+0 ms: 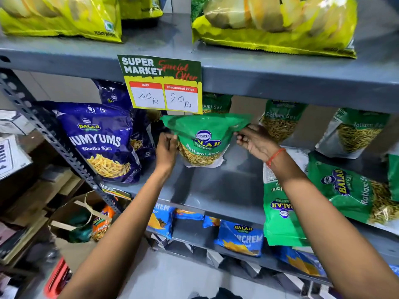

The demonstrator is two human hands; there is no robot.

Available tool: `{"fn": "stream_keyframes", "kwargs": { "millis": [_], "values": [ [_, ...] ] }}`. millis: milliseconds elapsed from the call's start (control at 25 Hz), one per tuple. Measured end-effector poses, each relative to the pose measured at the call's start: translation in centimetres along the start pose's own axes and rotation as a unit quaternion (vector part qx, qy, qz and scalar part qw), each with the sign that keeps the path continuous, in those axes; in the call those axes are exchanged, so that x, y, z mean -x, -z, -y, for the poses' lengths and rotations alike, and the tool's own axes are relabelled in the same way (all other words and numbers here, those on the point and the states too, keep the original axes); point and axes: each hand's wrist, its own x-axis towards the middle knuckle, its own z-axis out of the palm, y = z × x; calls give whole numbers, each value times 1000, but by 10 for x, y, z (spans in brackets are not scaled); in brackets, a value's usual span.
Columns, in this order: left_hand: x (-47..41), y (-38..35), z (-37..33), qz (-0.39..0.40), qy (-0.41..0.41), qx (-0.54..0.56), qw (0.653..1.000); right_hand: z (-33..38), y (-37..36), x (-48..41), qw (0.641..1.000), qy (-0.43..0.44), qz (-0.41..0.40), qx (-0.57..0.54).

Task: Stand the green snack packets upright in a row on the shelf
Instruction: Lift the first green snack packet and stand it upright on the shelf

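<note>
Both hands, left hand and right hand, pinch the green packet by its top corners; its base should sit flat on the shelf before the fingers let go.

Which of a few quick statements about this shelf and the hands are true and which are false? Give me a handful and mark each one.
1. Both hands hold one green packet, the left hand at its left edge and the right hand at its top right corner. True.
2. The price sign shows a discounted price of 40 Rs. False: 40 Rs is the MRP, the discounted price is 20 Rs.
3. A purple packet stands left of the held one. True.
4. Every green packet stands upright. False: two at the right lie flat.
5. The right wrist is bare. False: it wears a red thread.
</note>
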Motion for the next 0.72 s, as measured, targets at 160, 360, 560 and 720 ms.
{"fn": "stream_keyframes", "kwargs": {
  "millis": [160,360,560,720],
  "values": [
    [-20,-1,15,125,144,93,977,-17,-10,-9,989,25,2,148],
    [-14,-1,34,223,162,-28,961,-54,-41,-12,969,42,98,223],
    [1,18,37,224,150,-86,959,-87,-45,8,971,45,42,231],
    [25,42,47,243,147,-104,953,-112,-52,39,983,50,41,173]
  ]
}}
